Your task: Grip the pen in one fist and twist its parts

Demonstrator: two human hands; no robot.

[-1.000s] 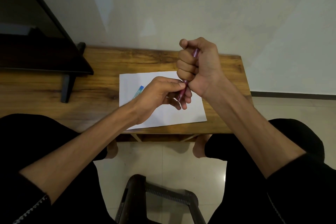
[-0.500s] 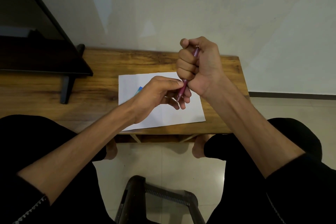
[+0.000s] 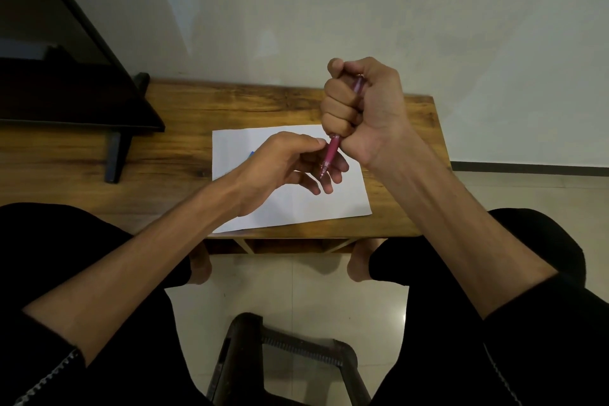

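My right hand (image 3: 365,109) is raised above the table as a fist and grips a pink pen (image 3: 330,155), whose tip points down and toward me. Just below it, my left hand (image 3: 290,165) hovers over a white sheet of paper (image 3: 296,208). Its thumb tip touches the pen's lower barrel, and its fingers are spread loosely behind the tip. A small blue thing (image 3: 252,153) lies on the paper, mostly hidden by my left hand.
The paper lies on a low wooden table (image 3: 184,148) against a pale wall. A dark screen on a stand (image 3: 66,89) occupies the table's left part. My black-clad knees flank a dark stool frame (image 3: 283,349) on the tiled floor.
My left hand's fingers have loosened and spread away from the pen tip that they pinched before. The right fist has kept its place and its grip.
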